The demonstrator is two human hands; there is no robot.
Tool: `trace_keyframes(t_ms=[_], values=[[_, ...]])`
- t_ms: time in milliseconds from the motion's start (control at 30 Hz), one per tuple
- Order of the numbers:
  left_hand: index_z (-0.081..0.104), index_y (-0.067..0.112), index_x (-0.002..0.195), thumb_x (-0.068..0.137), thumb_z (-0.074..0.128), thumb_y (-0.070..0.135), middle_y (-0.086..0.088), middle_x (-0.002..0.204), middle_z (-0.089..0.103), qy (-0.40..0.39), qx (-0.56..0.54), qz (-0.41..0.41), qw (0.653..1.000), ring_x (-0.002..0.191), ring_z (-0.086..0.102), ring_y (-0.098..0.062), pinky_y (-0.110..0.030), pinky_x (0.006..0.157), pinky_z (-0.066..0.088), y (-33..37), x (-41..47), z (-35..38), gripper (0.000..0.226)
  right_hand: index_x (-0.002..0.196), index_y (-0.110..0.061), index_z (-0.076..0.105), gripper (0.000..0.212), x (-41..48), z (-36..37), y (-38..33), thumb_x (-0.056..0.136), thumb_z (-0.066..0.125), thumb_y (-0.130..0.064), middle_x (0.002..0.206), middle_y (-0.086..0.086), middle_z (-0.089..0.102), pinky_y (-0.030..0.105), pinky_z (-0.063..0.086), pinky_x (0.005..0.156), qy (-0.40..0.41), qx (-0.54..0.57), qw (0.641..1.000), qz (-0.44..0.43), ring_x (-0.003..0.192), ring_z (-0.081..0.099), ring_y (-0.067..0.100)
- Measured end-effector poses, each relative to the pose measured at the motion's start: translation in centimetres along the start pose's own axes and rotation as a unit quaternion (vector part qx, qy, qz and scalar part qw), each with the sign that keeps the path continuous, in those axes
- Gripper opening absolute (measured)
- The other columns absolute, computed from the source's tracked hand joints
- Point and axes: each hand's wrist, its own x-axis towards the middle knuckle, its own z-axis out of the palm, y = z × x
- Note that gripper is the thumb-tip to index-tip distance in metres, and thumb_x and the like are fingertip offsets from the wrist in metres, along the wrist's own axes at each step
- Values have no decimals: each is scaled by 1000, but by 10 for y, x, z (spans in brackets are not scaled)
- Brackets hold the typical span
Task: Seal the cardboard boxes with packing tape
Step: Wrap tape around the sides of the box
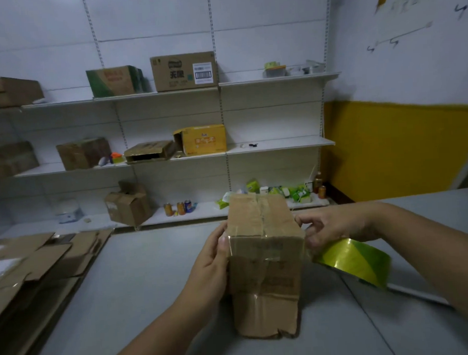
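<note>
**A:** From the head view, where is the cardboard box (265, 270)?

**B:** It stands on end on the grey table (125, 305), straight ahead between both hands, with its long axis vertical. The left hand (213, 262) grips its left wall near the top, thumb on the near face and fingers wrapped round the side.

**A:** And the right hand (336, 229)?

**B:** It is just beside the box's upper right corner, fingers curled. The tape roll (354, 263) hangs under it, tilted, just off the right wall. The hand appears to be holding the roll, but blur hides how the fingers sit on it.

**A:** So what does the next move turn on?

**B:** The roll lies to the right of the box and the band runs sideways, across the long axis. I'd guess the right hand carries the tape round while the left steadies or turns the box.

**A:** What about the materials?

**B:** The box is worn brown corrugated card, creased and crumpled at the bottom corners, so it probably gives under a hard squeeze. A glossy clear strip already crosses the near face below the top edge, and the top seam looks taped. The roll is shiny yellow-green and smooth.

**A:** Anything else nearby?

**B:** Flattened cardboard (36, 263) lies to the left, and there are white shelves (280, 145) behind with other boxes.
</note>
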Motion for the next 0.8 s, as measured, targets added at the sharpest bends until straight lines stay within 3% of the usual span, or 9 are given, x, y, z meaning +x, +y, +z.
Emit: trace_keyframes(t_ms=[133, 267, 333, 400, 467, 567, 633, 700, 800], values=[[45, 57, 114, 86, 32, 53, 35, 116, 50, 38, 2, 40, 998, 113, 48, 5, -29, 96, 45, -7, -64, -29, 30, 128, 0, 42, 50, -13, 51, -13, 84, 65, -4, 102, 10, 69, 25, 53, 76, -63, -26, 998, 1, 87, 67, 14], [56, 49, 108, 92, 46, 35, 22, 113, 62, 28, 36, -3, 999, 108, 57, -5, -29, 89, 51, -17, -85, -44, 23, 124, -6, 47, 40, -18, 76, -22, 87, 62, -4, 100, 5, 71, 26, 53, 78, -34, -94, 995, 14, 87, 68, 13], [59, 39, 107, 94, 51, 16, 8, 116, 64, 124, 131, 94, 979, 102, 58, -1, -21, 85, 52, -11, -86, -58, 27, 126, -8, 47, 39, -19, 80, -21, 90, 60, -5, 105, 9, 70, 24, 52, 77, -18, -103, 994, 13, 87, 67, 12], [55, 27, 117, 96, 43, 18, 5, 118, 57, 181, 299, 311, 884, 103, 52, 2, -12, 92, 44, 14, -81, -68, 26, 129, -11, 47, 40, -20, 81, -17, 91, 59, -7, 105, 7, 70, 26, 52, 80, -7, -110, 994, 16, 88, 67, 12], [53, 16, 126, 99, 33, 31, 2, 121, 56, 62, 425, 450, 783, 112, 50, -7, -13, 97, 40, 34, -73, -69, 36, 130, -15, 47, 41, -21, 80, -14, 92, 59, -11, 105, 5, 70, 32, 50, 88, -6, -110, 994, 19, 91, 66, 14], [34, 23, 143, 90, 17, 58, 2, 146, 40, -118, 588, 394, 696, 134, 35, -13, -26, 105, 26, 47, -59, -56, 65, 124, -19, 51, 41, -21, 80, -13, 86, 65, -22, 102, 2, 69, 35, 47, 93, 2, -116, 993, 18, 93, 64, 14], [18, 29, 147, 81, 5, 70, 9, 154, 22, -154, 638, 331, 678, 141, 14, -6, -24, 110, 11, 36, -47, -59, 79, 113, -17, 60, 29, -21, 80, -12, 86, 64, -22, 100, 3, 71, 32, 48, 92, 2, -106, 994, 8, 97, 65, 18], [37, 24, 142, 89, 6, 66, 6, 145, 41, -160, 628, 334, 685, 134, 32, -7, -27, 107, 27, 28, -43, -65, 74, 97, -14, 68, 15, -21, 80, -11, 89, 60, -24, 99, 7, 72, 33, 49, 92, -10, -116, 993, 4, 99, 65, 24], [54, 18, 130, 95, 15, 58, 1, 129, 60, -156, 610, 352, 693, 118, 56, -16, -31, 97, 39, 20, -39, -73, 66, 85, -14, 73, 24, -24, 77, -13, 82, 62, -36, 90, 9, 71, 36, 49, 83, 1, -147, 989, 16, 87, 64, 24]])
